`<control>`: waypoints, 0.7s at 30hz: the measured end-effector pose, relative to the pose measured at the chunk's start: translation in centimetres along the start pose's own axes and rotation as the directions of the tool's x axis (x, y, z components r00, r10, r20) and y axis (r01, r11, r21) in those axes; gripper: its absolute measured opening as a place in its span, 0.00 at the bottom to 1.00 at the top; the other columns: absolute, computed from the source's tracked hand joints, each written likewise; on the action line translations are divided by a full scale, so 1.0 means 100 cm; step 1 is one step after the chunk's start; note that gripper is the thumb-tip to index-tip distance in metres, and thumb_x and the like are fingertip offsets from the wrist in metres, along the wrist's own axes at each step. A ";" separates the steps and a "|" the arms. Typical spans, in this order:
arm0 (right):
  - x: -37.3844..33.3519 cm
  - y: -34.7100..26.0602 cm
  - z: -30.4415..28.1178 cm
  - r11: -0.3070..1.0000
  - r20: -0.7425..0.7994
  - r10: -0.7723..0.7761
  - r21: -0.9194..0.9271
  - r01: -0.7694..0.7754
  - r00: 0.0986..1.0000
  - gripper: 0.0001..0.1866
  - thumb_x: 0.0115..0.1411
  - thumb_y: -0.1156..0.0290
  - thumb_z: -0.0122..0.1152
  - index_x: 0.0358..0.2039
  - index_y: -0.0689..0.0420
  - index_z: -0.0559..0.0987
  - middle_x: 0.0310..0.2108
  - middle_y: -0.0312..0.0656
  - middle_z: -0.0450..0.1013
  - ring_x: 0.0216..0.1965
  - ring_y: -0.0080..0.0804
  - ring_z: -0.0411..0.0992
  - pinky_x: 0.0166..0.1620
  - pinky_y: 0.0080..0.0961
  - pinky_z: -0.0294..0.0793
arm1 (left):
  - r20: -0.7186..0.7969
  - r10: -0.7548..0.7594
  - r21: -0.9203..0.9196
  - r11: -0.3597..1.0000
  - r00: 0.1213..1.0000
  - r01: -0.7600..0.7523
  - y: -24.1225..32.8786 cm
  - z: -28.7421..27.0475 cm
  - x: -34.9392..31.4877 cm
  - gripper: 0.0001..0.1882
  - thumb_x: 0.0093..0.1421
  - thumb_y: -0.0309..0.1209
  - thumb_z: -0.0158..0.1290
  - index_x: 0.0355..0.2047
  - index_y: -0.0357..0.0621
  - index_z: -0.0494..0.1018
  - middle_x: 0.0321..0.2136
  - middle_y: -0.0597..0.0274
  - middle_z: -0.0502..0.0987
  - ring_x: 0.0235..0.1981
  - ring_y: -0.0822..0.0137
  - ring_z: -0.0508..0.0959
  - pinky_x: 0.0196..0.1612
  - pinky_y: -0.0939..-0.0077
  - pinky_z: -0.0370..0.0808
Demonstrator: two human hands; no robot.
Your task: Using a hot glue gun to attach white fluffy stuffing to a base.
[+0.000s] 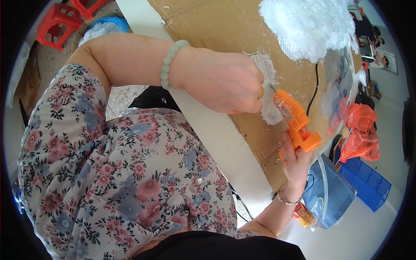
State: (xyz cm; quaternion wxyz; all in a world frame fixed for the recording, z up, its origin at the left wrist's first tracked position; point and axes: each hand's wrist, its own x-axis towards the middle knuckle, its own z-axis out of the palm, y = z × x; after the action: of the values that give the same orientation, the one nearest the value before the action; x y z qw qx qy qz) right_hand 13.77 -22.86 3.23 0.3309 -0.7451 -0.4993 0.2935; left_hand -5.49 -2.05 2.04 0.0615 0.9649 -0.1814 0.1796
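Note:
My right hand [294, 162] grips an orange hot glue gun [299, 119]. A long translucent glue stick [323, 182] trails from the gun's rear end. The gun's nozzle points at a small piece of white fabric [271, 113] with frayed edges, lying on brown cardboard [221, 28]. My left hand [225, 82] is closed at the near edge of this fabric and pinches it; the fingertips are hidden beneath the hand. A ring and a pale green bead bracelet are on that hand and wrist.
Fluffy white fabric [310, 28] is heaped at the far right of the cardboard, with a black cable [315, 91] beside it. To the right are a red plastic bag [360, 132], a blue bag [327, 190] and a blue basket [366, 182]. Red stools [56, 26] stand at far left.

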 end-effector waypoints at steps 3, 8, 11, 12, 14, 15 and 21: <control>-0.003 0.005 -0.002 1.000 -0.008 0.013 0.024 -0.012 1.000 0.09 0.59 0.72 0.58 0.37 0.61 0.71 0.27 0.33 0.69 0.27 0.18 0.67 0.29 0.15 0.65 | -0.017 0.007 -0.005 1.000 1.000 -0.007 0.000 0.002 0.001 0.08 0.47 0.29 0.51 0.24 0.35 0.71 0.16 0.61 0.70 0.24 0.63 0.72 0.24 0.70 0.71; -0.001 -0.006 0.002 0.997 0.002 0.025 0.071 -0.025 1.000 0.08 0.59 0.72 0.57 0.37 0.62 0.71 0.27 0.34 0.70 0.29 0.19 0.68 0.31 0.16 0.67 | -0.039 0.001 -0.020 1.000 0.999 -0.001 0.001 -0.001 -0.001 0.07 0.47 0.28 0.51 0.23 0.35 0.71 0.13 0.61 0.69 0.23 0.62 0.72 0.23 0.69 0.70; 0.001 -0.009 0.001 0.999 0.015 0.012 0.047 -0.013 1.000 0.08 0.59 0.72 0.56 0.37 0.61 0.71 0.27 0.34 0.70 0.29 0.19 0.68 0.31 0.16 0.67 | -0.058 0.011 -0.015 1.000 0.998 -0.012 0.000 -0.001 -0.001 0.07 0.47 0.28 0.51 0.22 0.35 0.71 0.13 0.61 0.68 0.23 0.62 0.72 0.22 0.69 0.70; 0.001 -0.010 0.002 0.999 0.018 0.021 0.024 -0.022 1.000 0.08 0.59 0.72 0.56 0.37 0.61 0.71 0.27 0.34 0.70 0.29 0.18 0.68 0.31 0.16 0.66 | -0.059 0.011 -0.015 1.000 0.998 -0.012 0.000 -0.001 -0.001 0.07 0.47 0.28 0.51 0.22 0.35 0.71 0.13 0.61 0.68 0.23 0.62 0.72 0.22 0.69 0.70; 0.003 -0.009 0.003 1.000 0.012 0.001 0.028 -0.001 1.000 0.08 0.59 0.72 0.56 0.37 0.61 0.71 0.27 0.34 0.70 0.28 0.18 0.67 0.30 0.16 0.66 | -0.047 0.005 -0.023 1.000 0.999 -0.006 0.000 -0.002 -0.002 0.08 0.47 0.29 0.51 0.22 0.35 0.70 0.13 0.60 0.68 0.23 0.62 0.71 0.22 0.69 0.70; 0.004 -0.008 0.004 0.999 0.005 -0.019 0.032 0.019 1.000 0.08 0.59 0.72 0.57 0.37 0.61 0.71 0.27 0.33 0.69 0.27 0.18 0.67 0.29 0.16 0.65 | -0.047 0.004 -0.023 1.000 0.999 -0.005 0.000 -0.002 -0.002 0.08 0.47 0.29 0.51 0.22 0.35 0.70 0.13 0.60 0.68 0.23 0.62 0.71 0.22 0.69 0.70; 0.009 -0.011 0.010 0.999 0.004 -0.025 0.040 0.025 1.000 0.08 0.58 0.72 0.57 0.36 0.61 0.71 0.25 0.32 0.68 0.24 0.16 0.64 0.27 0.15 0.63 | -0.054 0.012 -0.026 1.000 0.998 -0.013 -0.001 -0.003 -0.006 0.07 0.47 0.29 0.51 0.22 0.35 0.70 0.14 0.60 0.69 0.23 0.61 0.72 0.22 0.69 0.70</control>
State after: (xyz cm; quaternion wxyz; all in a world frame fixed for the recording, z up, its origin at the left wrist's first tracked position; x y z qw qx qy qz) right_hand 12.71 -21.54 3.44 0.3481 -0.7312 -0.5035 0.3009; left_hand -6.06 -1.68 2.13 0.0780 0.9576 -0.1881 0.2036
